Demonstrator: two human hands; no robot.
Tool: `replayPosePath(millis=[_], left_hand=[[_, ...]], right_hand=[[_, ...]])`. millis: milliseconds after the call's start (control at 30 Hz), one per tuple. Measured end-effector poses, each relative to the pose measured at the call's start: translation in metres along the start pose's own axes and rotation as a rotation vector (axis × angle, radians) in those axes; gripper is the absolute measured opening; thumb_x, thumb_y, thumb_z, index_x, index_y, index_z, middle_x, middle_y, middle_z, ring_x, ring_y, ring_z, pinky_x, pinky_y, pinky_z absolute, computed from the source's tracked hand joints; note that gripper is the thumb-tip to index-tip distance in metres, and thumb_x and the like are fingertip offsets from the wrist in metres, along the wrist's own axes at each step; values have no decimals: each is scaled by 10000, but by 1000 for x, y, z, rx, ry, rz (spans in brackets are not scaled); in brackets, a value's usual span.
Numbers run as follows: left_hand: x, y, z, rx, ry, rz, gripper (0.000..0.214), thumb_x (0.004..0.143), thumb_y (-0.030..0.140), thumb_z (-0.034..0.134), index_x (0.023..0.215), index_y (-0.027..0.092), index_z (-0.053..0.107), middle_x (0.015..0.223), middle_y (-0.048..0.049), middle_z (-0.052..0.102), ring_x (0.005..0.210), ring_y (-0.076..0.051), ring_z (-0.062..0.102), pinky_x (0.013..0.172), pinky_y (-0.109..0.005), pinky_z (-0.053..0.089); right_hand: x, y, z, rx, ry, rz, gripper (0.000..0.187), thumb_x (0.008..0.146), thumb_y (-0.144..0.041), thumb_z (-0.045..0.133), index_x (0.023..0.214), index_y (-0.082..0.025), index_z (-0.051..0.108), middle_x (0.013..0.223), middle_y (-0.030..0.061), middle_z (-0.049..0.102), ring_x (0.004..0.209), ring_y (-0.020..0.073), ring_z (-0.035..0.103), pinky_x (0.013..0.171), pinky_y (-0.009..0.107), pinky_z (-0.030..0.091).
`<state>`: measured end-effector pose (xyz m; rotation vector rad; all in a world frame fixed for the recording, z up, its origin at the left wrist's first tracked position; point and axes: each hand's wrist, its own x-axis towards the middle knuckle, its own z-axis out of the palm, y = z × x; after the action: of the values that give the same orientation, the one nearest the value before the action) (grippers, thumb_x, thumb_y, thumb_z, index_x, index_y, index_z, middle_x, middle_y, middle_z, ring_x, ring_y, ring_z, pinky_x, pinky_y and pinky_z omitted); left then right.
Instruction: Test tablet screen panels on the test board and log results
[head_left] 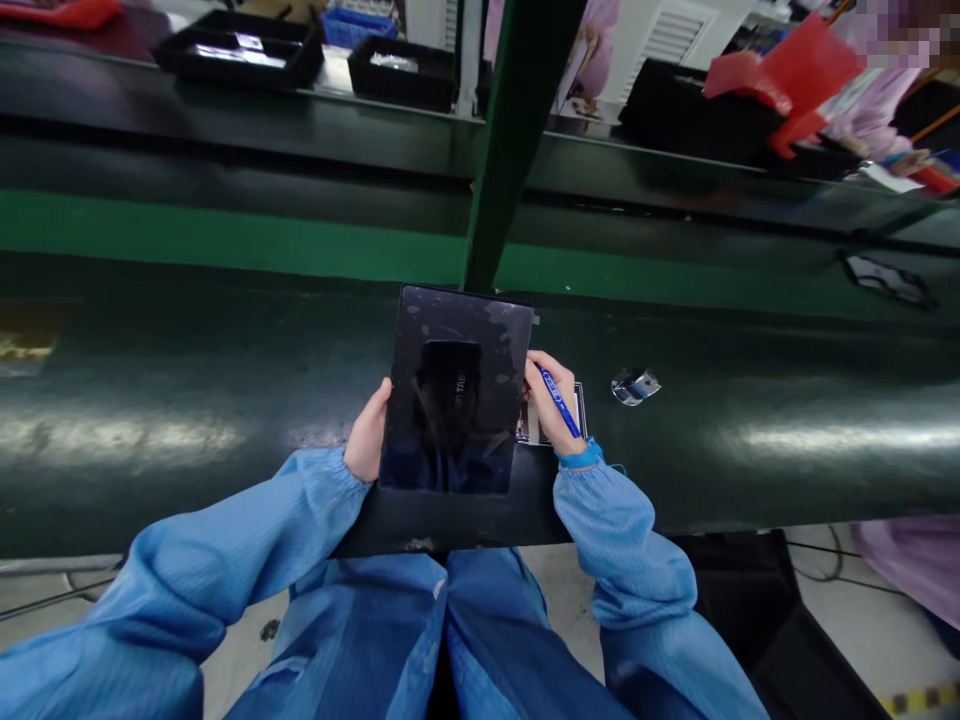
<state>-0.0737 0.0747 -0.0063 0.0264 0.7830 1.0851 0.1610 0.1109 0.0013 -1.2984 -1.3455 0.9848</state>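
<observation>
A dark tablet (480, 450) with a film-covered, glossy screen is tilted up in front of me over the bench. My left hand (369, 432) grips its left edge, thumb along the side and the other fingers hidden behind. At the tablet's right edge, my right hand (553, 395) is closed round a blue pen (559, 400), whose tip end lies by the edge. Under that hand, a flat piece with a black-and-white border (580, 405) lies partly covered on the bench. A blue wrist band (581, 458) circles my right wrist.
A small shiny metallic part (635, 386) lies on the dark green bench (225, 360) to the right. A green post (510, 140) rises behind the tablet. Black trays (240, 50) line the far shelf. Another person's pink sleeve (874, 110) shows at the far right.
</observation>
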Motion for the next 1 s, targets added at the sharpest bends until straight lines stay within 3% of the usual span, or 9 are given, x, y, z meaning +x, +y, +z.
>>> replayPosePath(millis=[167,367,567,1000], left_hand=[[3,-2,-4,3,-118,5,508,1019,420,348,1397,163,569,1227,-78,713,1289,-276,571,1170,-414,378],[3,-2,-4,-20,-65,24,485,1016,397,377,1395,162,570,1228,-71,713,1306,-264,554,1191,-395,345],[3,-3,-8,12,-124,22,507,998,417,412,1410,157,554,1275,-84,688,1317,-276,543,1195,-409,338],[1,-2,-5,22,-19,64,422,995,379,441,1291,163,651,1180,-77,732,1296,-281,564,1172,-405,378]], right_hand=[[-1,1,0,-16,-12,-10,317,900,-529,605,903,-221,682,642,-24,518,562,128,500,529,264,444],[-1,-1,1,-14,-3,-12,314,897,-526,617,894,-217,676,638,-30,510,565,122,496,536,260,443],[-1,-1,0,6,1,-17,295,897,-511,626,887,-223,690,642,-25,523,570,123,502,541,265,449],[-3,-6,0,-10,1,0,301,891,-515,624,892,-221,689,649,-20,526,582,131,508,544,267,443]])
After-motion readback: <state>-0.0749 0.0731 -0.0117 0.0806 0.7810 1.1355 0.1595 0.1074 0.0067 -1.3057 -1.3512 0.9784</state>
